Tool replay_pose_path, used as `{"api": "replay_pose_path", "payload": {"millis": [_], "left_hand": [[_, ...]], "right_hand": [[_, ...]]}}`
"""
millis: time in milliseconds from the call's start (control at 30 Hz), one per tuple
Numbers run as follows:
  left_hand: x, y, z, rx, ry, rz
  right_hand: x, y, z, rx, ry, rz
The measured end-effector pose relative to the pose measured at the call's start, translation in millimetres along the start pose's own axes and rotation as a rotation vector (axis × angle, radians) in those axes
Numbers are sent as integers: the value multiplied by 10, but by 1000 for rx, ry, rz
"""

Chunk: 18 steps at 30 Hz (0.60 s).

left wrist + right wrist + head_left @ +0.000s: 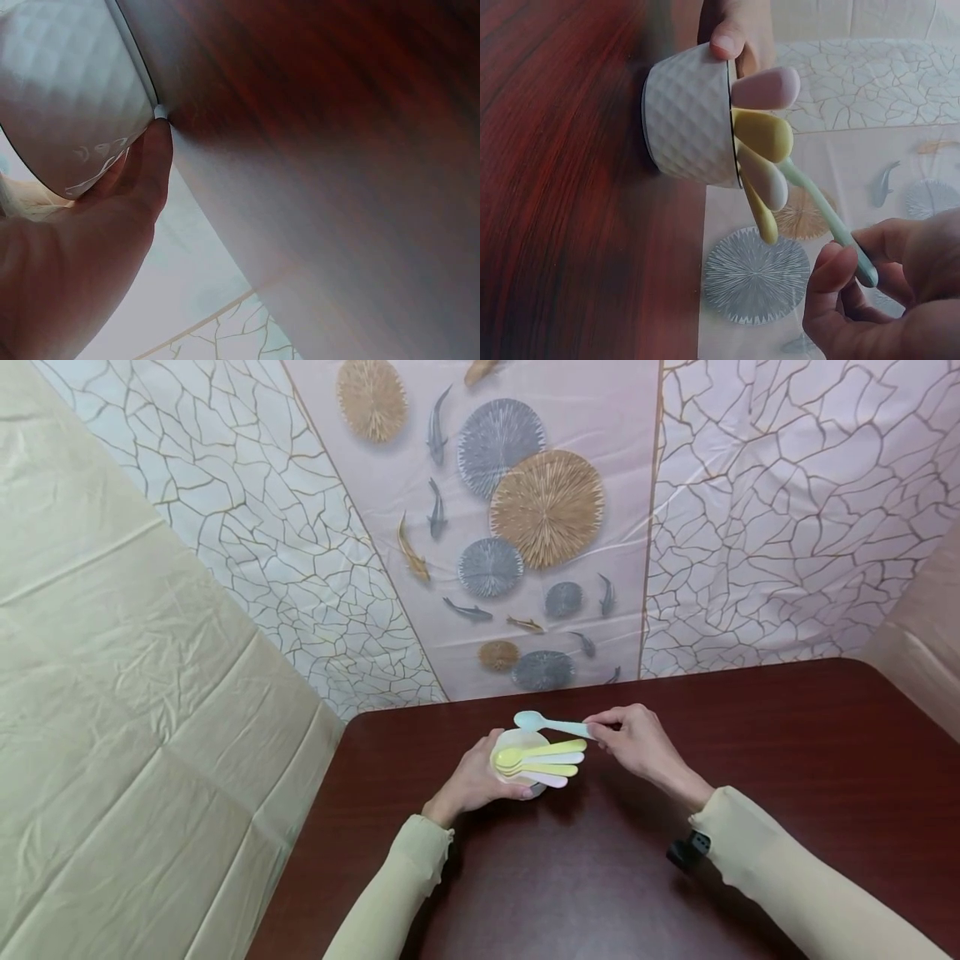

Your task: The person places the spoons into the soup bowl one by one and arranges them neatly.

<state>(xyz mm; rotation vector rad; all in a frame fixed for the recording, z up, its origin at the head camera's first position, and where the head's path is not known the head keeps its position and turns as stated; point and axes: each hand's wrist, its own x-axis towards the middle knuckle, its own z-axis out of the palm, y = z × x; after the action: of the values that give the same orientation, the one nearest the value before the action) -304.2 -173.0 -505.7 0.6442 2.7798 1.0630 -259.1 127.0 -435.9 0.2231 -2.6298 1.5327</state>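
My left hand (474, 779) grips a white bowl (686, 116) with a diamond-textured wall and a thin dark rim, thumb at the rim. Several spoons lie across the bowl's mouth: yellow spoons (553, 748), a white one and a pink spoon (765, 88), their handles fanned out toward the right. My right hand (637, 742) pinches the handle end of a pale mint spoon (561, 726). That spoon's head is over the far side of the bowl, apart from the fanned ones. In the left wrist view only the bowl's outer wall (71, 82) shows; the spoons are hidden.
A dark red-brown wooden table (585, 877) lies under both hands. Behind its far edge hangs a patterned cloth (517, 635) with discs and fish. A plain cream cloth (150, 735) stands at the left. A black device (686, 850) sits at the right cuff.
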Motion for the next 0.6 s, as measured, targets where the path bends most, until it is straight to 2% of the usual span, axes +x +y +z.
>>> {"api": "replay_pose_path", "payload": {"millis": [267,600], "left_hand": [[-13,-2,-1,11,-2,6],[0,11,-15,-13,-11,8]], "right_hand": [[111,70,65,-21,-52,-39],[258,123,153,-55,-57,-77]]}}
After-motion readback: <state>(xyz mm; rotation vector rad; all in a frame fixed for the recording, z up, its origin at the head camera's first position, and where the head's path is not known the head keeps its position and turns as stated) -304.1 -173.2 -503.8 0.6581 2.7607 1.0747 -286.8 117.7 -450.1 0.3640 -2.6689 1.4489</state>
